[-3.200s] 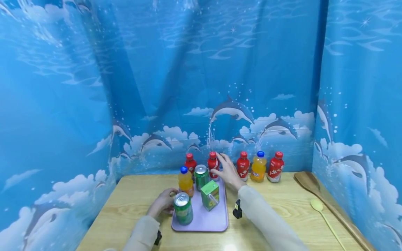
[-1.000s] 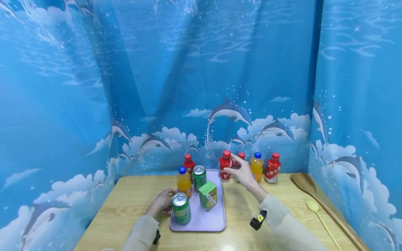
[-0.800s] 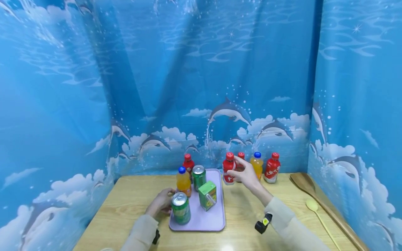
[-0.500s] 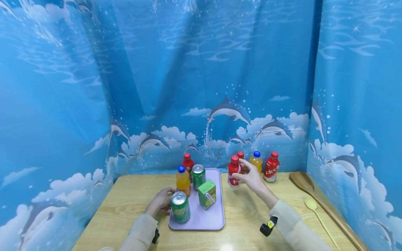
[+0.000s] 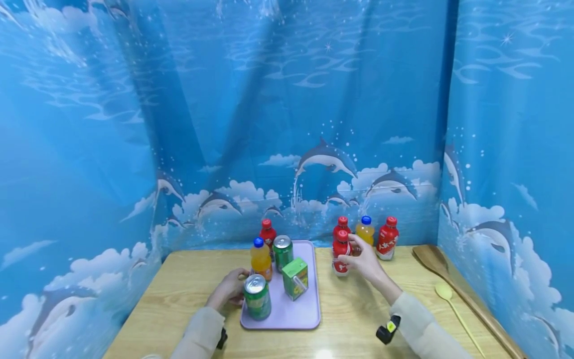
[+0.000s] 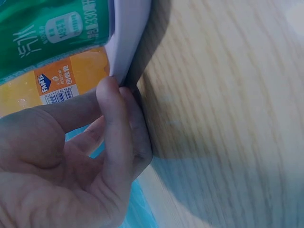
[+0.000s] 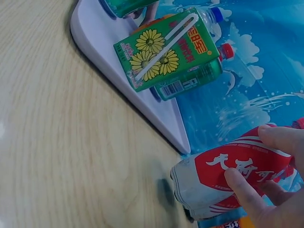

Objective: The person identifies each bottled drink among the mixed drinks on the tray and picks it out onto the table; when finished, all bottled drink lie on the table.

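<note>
My right hand [image 5: 365, 260] grips a red-and-white drink bottle [image 5: 341, 263] to the right of the lilac tray [image 5: 293, 318]. In the right wrist view that bottle [image 7: 228, 173] is tilted in the picture, with a shadow near its base; whether it touches the table I cannot tell. At the tray's left edge, my left hand [image 5: 230, 288] pinches the rim, fingertips [image 6: 110, 88] against it in the left wrist view. On the tray stand a green can [image 5: 257, 299] in front, another green can [image 5: 283, 253], a Fanta bottle [image 5: 261, 262] and a green juice carton [image 5: 295, 280] with a straw.
A red bottle [image 5: 267, 234] stands at the back left by the tray. Right of the tray, along the back, are a red bottle [image 5: 342, 223], an orange-drink bottle [image 5: 365, 232] and another red bottle [image 5: 387, 239]. A wooden spatula [image 5: 453, 276] and yellow spoon [image 5: 445, 291] lie far right.
The right hand has carried the red bottle from the tray's back right corner rightward, then toward me and lower, in front of another red bottle. The left hand has stayed at the tray's edge.
</note>
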Tool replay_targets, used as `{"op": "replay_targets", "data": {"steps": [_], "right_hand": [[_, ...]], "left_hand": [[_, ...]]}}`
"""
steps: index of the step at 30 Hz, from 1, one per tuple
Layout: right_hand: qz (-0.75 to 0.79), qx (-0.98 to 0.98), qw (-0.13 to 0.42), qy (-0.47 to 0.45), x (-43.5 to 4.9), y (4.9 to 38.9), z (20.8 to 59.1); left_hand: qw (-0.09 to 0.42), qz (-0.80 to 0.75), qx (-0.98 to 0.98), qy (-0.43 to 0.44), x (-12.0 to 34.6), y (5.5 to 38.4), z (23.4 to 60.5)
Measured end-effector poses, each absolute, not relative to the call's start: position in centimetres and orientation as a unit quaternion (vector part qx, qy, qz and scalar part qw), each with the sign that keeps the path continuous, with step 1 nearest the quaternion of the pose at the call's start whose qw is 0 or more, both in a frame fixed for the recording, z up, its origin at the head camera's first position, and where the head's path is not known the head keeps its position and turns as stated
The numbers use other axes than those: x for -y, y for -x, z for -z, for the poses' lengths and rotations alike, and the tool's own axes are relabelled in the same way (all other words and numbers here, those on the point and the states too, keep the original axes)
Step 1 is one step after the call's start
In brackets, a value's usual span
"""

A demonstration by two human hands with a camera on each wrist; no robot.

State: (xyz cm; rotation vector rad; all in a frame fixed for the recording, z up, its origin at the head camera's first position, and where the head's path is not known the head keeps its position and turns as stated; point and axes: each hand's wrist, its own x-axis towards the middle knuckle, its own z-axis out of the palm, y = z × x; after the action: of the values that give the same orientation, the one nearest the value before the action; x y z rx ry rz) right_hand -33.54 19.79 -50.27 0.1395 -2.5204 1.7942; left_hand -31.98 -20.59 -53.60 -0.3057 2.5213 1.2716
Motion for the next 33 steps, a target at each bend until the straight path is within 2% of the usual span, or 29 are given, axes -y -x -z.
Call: {"op": "replay_targets", "data": {"steps": [21,33], "right_hand": [[-0.568,0.822,0.023,-0.028,-20.6,33.5,51.3],[-0.513,0.855,0.06,-0.055,-20.7,33.3,52.3]], "left_hand": [[0.135,-0.46,-0.873,0.093,20.6,31.6,53.5],[0.151,-0.497,-0.85,0.091,21.0,31.4,53.6]]}}
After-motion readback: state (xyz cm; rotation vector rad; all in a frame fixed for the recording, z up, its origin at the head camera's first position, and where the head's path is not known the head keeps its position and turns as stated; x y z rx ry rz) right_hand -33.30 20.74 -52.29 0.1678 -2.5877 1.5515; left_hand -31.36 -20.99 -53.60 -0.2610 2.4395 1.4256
